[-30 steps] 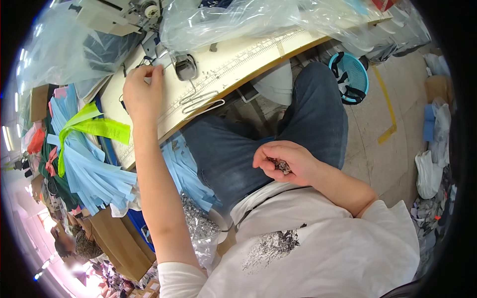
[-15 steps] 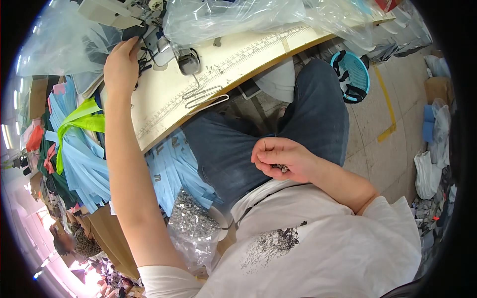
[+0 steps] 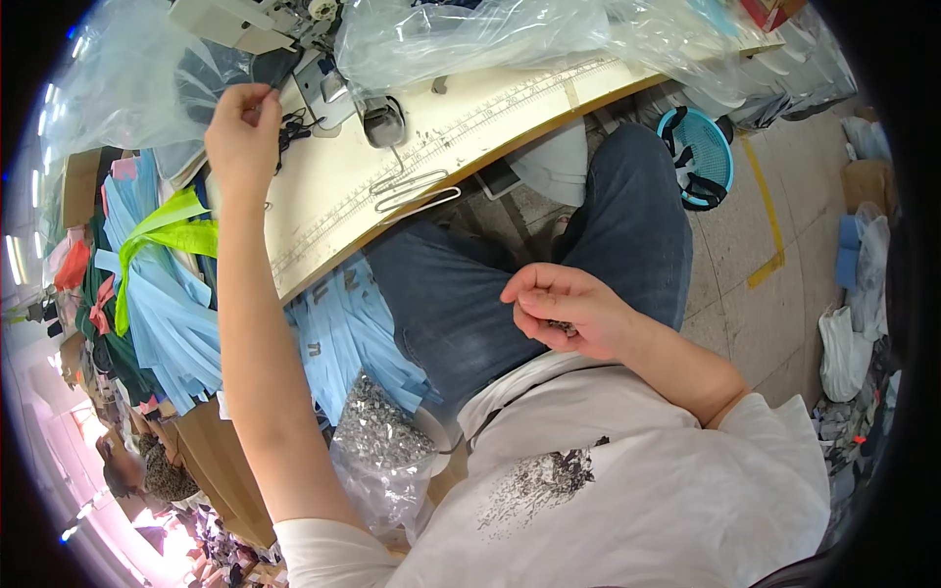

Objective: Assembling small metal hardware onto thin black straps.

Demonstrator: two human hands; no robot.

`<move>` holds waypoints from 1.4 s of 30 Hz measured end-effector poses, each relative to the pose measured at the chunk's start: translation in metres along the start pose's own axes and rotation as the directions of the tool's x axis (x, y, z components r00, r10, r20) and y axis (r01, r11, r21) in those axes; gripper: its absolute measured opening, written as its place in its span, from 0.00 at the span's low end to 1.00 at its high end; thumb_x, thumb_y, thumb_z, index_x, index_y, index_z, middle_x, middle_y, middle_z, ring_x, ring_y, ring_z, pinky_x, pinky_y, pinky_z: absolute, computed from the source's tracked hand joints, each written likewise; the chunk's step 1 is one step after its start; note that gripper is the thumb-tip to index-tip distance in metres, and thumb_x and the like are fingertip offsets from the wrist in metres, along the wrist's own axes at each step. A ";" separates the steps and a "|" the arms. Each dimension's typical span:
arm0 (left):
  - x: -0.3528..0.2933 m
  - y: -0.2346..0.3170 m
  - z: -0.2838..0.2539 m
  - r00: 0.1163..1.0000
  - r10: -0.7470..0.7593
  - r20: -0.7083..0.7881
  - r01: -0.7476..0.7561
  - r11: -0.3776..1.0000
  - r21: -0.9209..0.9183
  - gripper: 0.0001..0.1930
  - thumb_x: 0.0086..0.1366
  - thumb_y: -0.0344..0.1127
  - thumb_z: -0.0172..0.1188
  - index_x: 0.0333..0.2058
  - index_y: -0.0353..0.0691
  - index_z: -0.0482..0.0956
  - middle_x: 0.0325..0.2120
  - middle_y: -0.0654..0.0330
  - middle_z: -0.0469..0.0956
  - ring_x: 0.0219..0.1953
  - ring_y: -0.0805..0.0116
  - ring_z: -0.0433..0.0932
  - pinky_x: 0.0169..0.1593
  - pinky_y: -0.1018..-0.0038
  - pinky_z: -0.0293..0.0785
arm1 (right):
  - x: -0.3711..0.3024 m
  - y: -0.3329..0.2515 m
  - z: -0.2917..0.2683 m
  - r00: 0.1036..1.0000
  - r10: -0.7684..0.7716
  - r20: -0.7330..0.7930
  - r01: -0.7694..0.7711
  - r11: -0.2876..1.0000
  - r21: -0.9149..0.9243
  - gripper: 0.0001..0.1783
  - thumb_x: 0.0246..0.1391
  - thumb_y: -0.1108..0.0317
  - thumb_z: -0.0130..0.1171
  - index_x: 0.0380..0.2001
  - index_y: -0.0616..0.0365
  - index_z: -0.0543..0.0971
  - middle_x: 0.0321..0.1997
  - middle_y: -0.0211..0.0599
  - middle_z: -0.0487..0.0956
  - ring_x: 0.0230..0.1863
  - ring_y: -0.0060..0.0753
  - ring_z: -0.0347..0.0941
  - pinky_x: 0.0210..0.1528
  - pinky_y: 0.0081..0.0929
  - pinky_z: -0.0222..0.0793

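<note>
My left hand [image 3: 243, 137] is raised over the left end of the white sewing table [image 3: 323, 211], beside the sewing machine [image 3: 235, 24]. Its thumb and forefinger are pinched together; whatever is between them, if anything, is too small to make out. Just beyond the fingertips lies a dark flap [image 3: 274, 67], and black-handled scissors [image 3: 297, 125] rest next to the hand. Over my lap, my right hand [image 3: 578, 314] is curled palm up around small dark metallic pieces [image 3: 562, 326]. A clear bag of small silver metal pieces [image 3: 382, 436] sits beside my left thigh.
Light blue strips [image 3: 176, 323] and a bright green strip [image 3: 162, 235] hang left of the table. Clear plastic sheeting [image 3: 470, 39] covers its back edge. Bent wire [image 3: 417, 191] sticks out at the front edge. A blue basket [image 3: 708, 147] stands on the floor at right.
My left hand has drawn back slightly from the dark flap by the machine, and its fingers have come together in a pinch. My right hand stays curled in nearly the same place.
</note>
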State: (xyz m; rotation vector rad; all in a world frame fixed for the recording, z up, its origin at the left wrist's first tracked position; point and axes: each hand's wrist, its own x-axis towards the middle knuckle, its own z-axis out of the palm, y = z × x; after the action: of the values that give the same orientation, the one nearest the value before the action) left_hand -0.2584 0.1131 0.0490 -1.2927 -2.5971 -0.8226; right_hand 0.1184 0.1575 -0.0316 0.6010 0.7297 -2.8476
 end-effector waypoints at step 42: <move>-0.256 0.143 0.023 0.868 -0.267 0.419 0.495 0.397 -0.773 0.06 0.68 0.29 0.55 0.40 0.32 0.76 0.27 0.63 0.75 0.25 0.81 0.68 0.30 0.87 0.63 | -0.005 -0.005 0.005 0.985 -0.173 -0.017 0.159 0.938 -0.308 0.14 0.67 0.62 0.48 0.42 0.62 0.77 0.30 0.29 0.76 0.21 0.11 0.61 0.18 0.12 0.54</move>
State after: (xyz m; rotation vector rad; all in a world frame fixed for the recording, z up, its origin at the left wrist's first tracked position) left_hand 0.0149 0.0148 0.0018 -0.8792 -2.7335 -2.4854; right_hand 0.1204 0.1595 -0.0234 0.5788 1.2561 -2.7869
